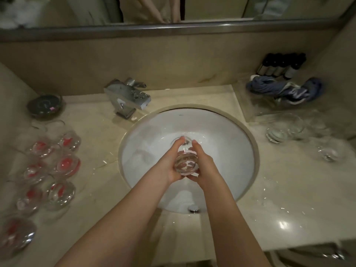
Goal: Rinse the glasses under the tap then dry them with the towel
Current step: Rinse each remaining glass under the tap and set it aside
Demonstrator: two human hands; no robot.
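A clear glass is held over the middle of the white sink basin. My left hand grips its left side and my right hand grips its right side. The chrome tap stands at the back left of the basin; no water stream is plainly visible. A blue towel lies crumpled at the back right of the counter. Several glasses with red inside stand on the left counter. Several clear glasses stand on the right.
A dark round dish sits at the back left. Several small dark-capped bottles stand behind the towel on a clear tray. A mirror edge runs along the back wall. The counter is wet on the right.
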